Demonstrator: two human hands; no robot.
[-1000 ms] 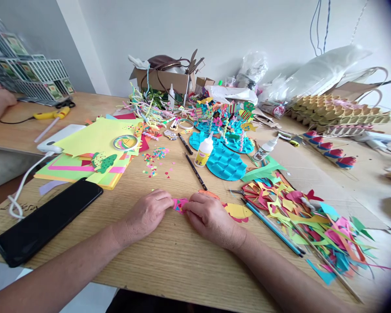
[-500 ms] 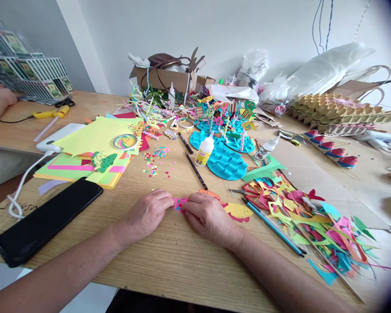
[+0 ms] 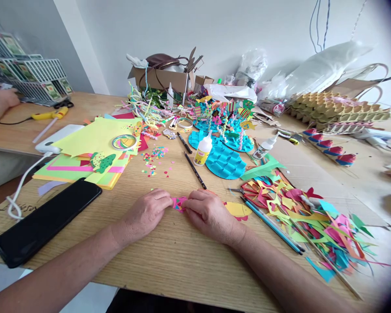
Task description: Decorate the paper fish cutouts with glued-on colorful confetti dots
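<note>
Between my hands, low over the wooden table, is a small pink paper cutout (image 3: 179, 203) decorated with bits of coloured paper. My left hand (image 3: 149, 211) has its fingers closed on the left end. The bent fingers of my right hand (image 3: 210, 216) press together on the right end, covering part of its outline. Just right of that hand lies a yellow paper fish (image 3: 237, 209) with red fins, and an orange paper piece peeks out behind the knuckles. A black pencil (image 3: 194, 170) and a white glue bottle (image 3: 202, 150) are beyond my hands.
Loose confetti (image 3: 154, 158) lies ahead on the left. Coloured paper sheets (image 3: 84, 139) and a black phone (image 3: 47, 221) are at left. Paper scraps (image 3: 313, 213), red-handled scissors (image 3: 252, 195) and pencils lie at right. Blue egg-carton bases (image 3: 226, 163) stand behind. Another person's hand (image 3: 3, 99) is far left.
The view has shifted very slightly. My hands keep the same hold on the pink paper cutout, with barely any motion. The other person's hand at far left has moved slightly.
</note>
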